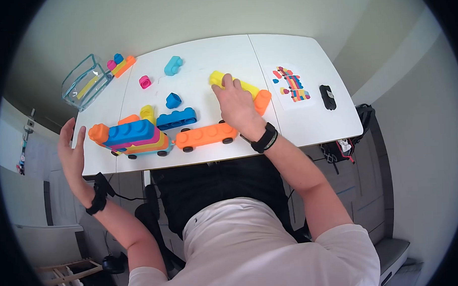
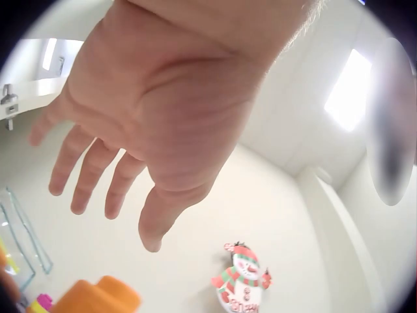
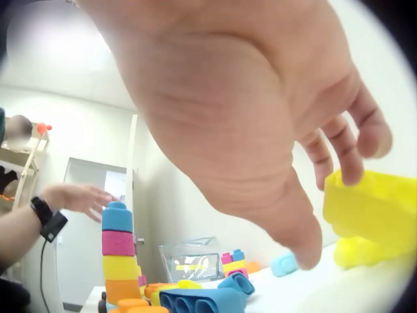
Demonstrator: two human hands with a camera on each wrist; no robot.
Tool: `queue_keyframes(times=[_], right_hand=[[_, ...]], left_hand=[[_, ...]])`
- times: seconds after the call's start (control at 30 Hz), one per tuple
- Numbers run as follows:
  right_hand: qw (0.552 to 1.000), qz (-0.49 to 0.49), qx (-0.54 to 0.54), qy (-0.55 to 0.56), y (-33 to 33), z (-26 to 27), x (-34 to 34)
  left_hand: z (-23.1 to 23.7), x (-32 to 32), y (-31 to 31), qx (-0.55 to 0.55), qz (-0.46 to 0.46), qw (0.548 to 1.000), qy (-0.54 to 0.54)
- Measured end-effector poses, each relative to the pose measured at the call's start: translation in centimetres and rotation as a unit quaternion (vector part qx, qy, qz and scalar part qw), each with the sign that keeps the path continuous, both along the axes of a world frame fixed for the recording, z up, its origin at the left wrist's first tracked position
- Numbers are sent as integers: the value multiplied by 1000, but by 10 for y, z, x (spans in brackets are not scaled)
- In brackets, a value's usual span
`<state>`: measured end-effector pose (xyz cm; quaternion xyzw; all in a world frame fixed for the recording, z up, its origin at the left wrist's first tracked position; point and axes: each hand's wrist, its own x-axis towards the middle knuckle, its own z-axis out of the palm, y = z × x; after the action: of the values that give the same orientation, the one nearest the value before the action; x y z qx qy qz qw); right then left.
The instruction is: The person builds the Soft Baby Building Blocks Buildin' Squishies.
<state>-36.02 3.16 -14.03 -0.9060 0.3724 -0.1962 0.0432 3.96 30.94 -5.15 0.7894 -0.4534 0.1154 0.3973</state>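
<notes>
My right hand (image 1: 236, 105) reaches over a long yellow building block (image 1: 217, 77), its fingers loosely bent. In the right wrist view the fingertips are right at the edge of the upper yellow block (image 3: 371, 205), while the thumb (image 3: 306, 251) stands apart from it. A second yellow block (image 3: 374, 253) lies beneath. An orange block (image 1: 262, 101) sits beside the right hand. Raised left of a block train, my left hand (image 1: 72, 154) holds nothing, with fingers spread. The train's wheeled front car carries stacked pink, yellow and blue blocks (image 1: 133, 132); behind it stands an orange wheeled car (image 1: 206, 135).
Near the train lie a blue long block (image 1: 176, 118), a blue piece (image 1: 173, 100) and a yellow piece (image 1: 147, 113). Farther back are pink (image 1: 144, 82) and turquoise (image 1: 173, 66) blocks. A clear case (image 1: 88, 82) stands far left; a picture sheet (image 1: 299, 97) and black device (image 1: 328, 97) lie right.
</notes>
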Motion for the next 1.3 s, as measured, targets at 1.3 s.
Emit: queue_keyframes(times=[1.3], right_hand=[[975,222,-23,9,46,-43,17]], left_hand=[[-2,-86,-40,223,-205,952,46]])
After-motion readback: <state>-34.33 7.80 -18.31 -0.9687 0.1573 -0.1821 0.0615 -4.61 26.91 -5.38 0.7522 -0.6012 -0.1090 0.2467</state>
